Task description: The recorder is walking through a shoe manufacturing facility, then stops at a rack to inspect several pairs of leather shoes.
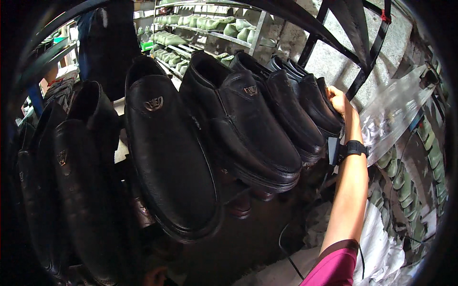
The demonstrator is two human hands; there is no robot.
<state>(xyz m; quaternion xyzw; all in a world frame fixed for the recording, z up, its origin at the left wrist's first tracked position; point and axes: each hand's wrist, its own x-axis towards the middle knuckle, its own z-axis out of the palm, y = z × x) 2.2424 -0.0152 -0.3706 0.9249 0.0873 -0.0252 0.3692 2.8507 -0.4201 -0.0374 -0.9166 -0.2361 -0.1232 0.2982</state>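
Note:
A row of black leather loafers hangs or stands across the view, toes toward me. The largest is a black slip-on shoe (169, 157) with a metal emblem, and beside it is another emblem shoe (257, 124). My right hand (338, 101) reaches up to the far right end of the row, with its fingers closed on the upper edge of the last black shoe (318, 105). Low at the bottom edge, in deep shade, a bit of my left hand (156, 275) shows; its fingers are too dark to make out.
Brown shoes (238, 206) sit on a lower level behind the row. Dark metal bars (365, 57) frame the upper right. Clear plastic sheeting (389, 112) and strings of green shoe lasts (405, 190) line the right side. Farther back, a metal rack (255, 35) holds several rows of lasts.

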